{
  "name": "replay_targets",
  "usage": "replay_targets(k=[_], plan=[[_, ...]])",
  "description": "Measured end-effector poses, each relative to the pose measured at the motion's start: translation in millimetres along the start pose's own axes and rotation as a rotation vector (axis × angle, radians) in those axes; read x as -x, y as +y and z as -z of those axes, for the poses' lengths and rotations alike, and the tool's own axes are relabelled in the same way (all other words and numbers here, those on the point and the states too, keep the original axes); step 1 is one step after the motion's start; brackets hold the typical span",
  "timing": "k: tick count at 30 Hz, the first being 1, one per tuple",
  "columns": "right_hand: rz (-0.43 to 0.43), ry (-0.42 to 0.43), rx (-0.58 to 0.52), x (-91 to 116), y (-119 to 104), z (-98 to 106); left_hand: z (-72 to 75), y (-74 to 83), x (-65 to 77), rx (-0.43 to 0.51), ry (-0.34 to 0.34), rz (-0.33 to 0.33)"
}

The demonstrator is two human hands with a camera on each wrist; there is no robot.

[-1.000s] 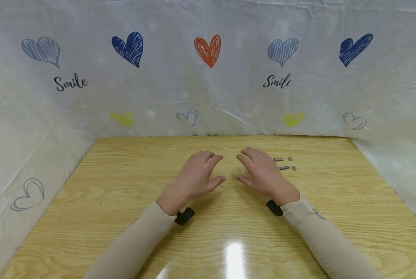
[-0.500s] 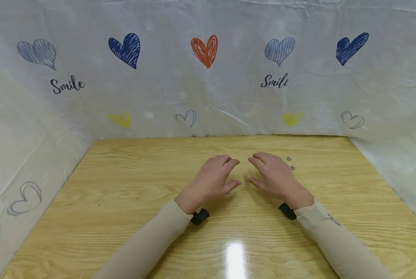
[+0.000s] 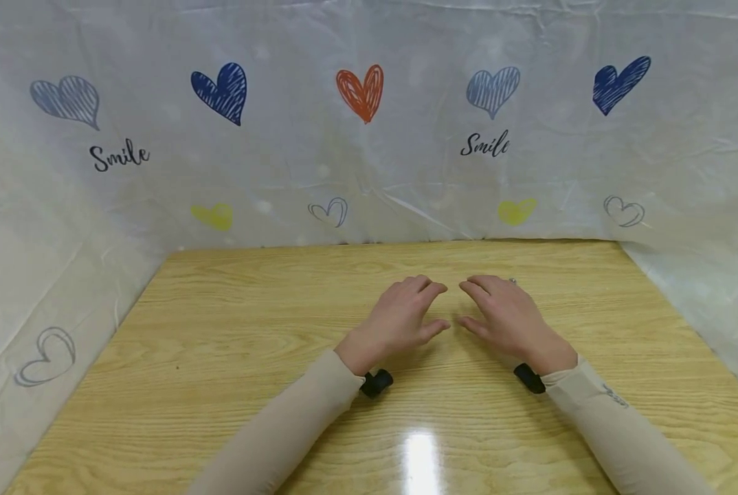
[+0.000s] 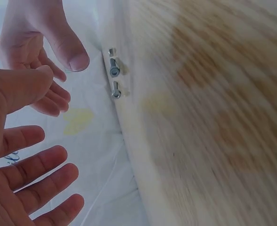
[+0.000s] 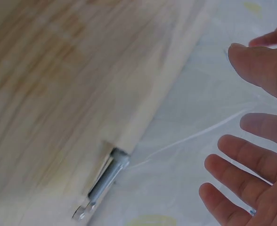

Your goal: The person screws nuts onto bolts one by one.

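Note:
In the head view my left hand is held above the table, its fingers loosely bent and holding nothing. Facing it, thumb towards thumb with a small gap between, my right hand is likewise relaxed and holds nothing. A small metal nut peeks out just beyond the right hand, which hides the other hardware from that view. The left wrist view shows two metal bolts, a thicker bolt and a thinner bolt, lying near a nut. From the right wrist, a bolt appears beside a nut.
The wood-grain table reaches back to a white cloth printed with hearts and the word Smile. Cloth also hangs along both sides. Each wrist carries a small black device, one being the left wrist device.
Both hands have shifted right together, keeping their relaxed shape and drawing slightly closer. The right hand now covers the bolts and most of the nuts that showed earlier in the head view.

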State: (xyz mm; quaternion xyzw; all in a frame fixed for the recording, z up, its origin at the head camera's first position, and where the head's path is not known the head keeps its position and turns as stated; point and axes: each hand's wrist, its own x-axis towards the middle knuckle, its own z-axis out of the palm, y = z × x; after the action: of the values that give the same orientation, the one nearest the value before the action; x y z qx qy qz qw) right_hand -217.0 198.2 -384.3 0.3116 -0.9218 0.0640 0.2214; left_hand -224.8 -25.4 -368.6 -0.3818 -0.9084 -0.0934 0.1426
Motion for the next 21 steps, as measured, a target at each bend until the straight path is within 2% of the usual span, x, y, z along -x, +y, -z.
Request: replay_targets(k=[11,21], plan=[[-0.022,-0.034,-0.004,13,16,3,-12.8,7.0,-12.3,-0.012,-0.063,-0.008],[-0.019,-0.024,0.012,23,30,1,-19.0,13.9,-24.7,0.102,-0.122,0.034]])
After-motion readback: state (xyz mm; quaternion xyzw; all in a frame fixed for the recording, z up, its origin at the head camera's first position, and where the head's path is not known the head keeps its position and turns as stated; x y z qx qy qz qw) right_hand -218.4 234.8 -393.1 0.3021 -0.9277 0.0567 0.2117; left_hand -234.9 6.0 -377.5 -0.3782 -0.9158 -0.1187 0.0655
